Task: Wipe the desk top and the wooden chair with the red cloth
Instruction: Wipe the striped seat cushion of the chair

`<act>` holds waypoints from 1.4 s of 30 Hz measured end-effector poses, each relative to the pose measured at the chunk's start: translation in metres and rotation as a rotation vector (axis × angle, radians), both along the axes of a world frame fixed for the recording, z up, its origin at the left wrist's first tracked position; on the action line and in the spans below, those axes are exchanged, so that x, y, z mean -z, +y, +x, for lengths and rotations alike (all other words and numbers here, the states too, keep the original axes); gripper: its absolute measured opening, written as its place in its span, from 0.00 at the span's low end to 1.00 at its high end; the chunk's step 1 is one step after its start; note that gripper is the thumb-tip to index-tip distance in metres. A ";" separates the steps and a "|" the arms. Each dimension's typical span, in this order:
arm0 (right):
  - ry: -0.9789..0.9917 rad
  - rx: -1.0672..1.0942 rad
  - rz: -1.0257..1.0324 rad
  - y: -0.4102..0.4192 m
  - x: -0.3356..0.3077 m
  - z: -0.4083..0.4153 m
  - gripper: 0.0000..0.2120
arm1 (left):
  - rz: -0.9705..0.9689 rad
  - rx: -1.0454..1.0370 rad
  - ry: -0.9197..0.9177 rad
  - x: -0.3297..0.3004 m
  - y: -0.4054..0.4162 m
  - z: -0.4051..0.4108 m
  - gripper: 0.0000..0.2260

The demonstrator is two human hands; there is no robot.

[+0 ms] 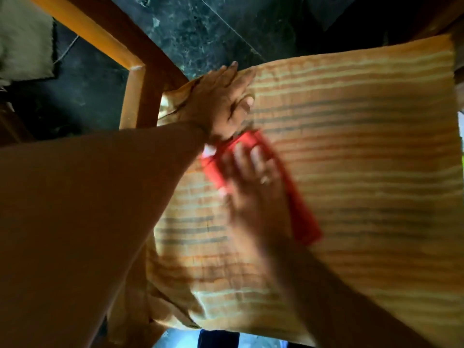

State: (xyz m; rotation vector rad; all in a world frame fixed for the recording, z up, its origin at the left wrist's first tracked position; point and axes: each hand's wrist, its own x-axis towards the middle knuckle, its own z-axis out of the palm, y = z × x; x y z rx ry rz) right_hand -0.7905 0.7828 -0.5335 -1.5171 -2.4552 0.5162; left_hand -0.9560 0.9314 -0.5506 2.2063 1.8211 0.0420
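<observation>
The wooden chair shows its orange-brown armrest and frame at the upper left. An orange striped cushion covers the seat. My left hand lies flat on the cushion's far left corner, fingers spread, holding nothing. My right hand presses the folded red cloth onto the cushion near its middle left; hand and cloth are motion-blurred. My left sleeve fills the lower left and hides part of the chair. The desk top is out of view.
Dark green marble-patterned floor lies beyond the chair. A pale fabric is at the upper left corner. A dark wooden edge sits at the upper right.
</observation>
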 end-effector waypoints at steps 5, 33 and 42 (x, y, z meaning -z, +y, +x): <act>0.028 -0.554 -0.210 -0.138 -0.011 0.000 0.22 | 0.007 -0.028 -0.017 -0.006 -0.005 0.002 0.27; -0.310 0.156 0.028 0.186 -0.016 0.200 0.33 | 0.082 0.113 -0.014 -0.022 -0.019 0.056 0.33; -0.162 -0.014 0.023 0.089 -0.015 0.147 0.26 | 0.101 0.155 0.069 -0.004 -0.023 0.084 0.29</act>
